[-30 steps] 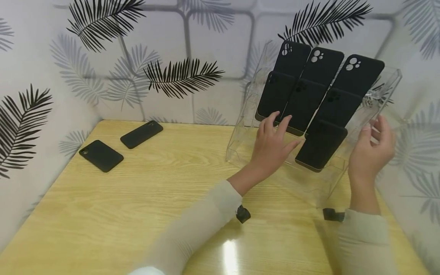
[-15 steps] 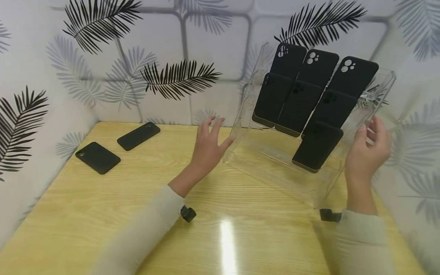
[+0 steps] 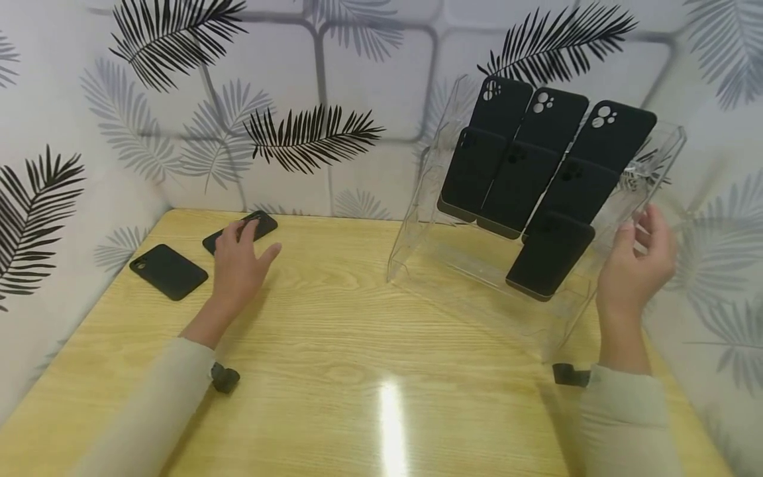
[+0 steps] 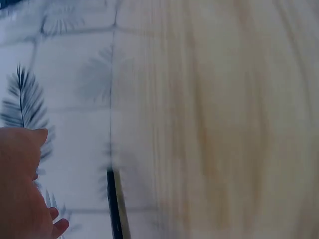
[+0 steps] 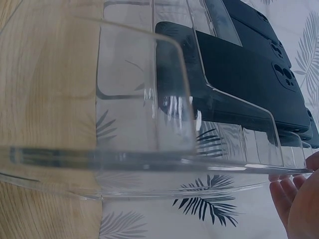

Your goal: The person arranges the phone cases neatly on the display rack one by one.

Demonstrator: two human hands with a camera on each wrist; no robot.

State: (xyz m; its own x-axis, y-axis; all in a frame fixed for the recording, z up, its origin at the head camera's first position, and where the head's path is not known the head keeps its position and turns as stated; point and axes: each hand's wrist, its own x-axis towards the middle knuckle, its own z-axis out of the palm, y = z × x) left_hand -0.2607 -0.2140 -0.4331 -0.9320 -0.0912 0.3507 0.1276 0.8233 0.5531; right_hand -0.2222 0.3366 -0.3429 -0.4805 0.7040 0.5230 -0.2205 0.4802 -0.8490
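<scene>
My left hand is over a black phone case lying on the table at the back left, its fingers overlapping the case in the head view. In the left wrist view that hand appears above the phone case's edge, fingers apart and nothing in them. A second black phone case lies just left of it. With its thumb and fingers, my right hand grips the side edge of a clear tiered display stand. The stand's side panel crosses the right wrist view.
Several black phone cases lean in the stand's upper rows, such as the phone case at back right. One phone case leans alone in a lower row. A patterned wall covering rises behind the wooden table.
My left hand has moved left from the front of the stand, across the table, to the phone case at the back left. The right hand stays at the stand's edge.
</scene>
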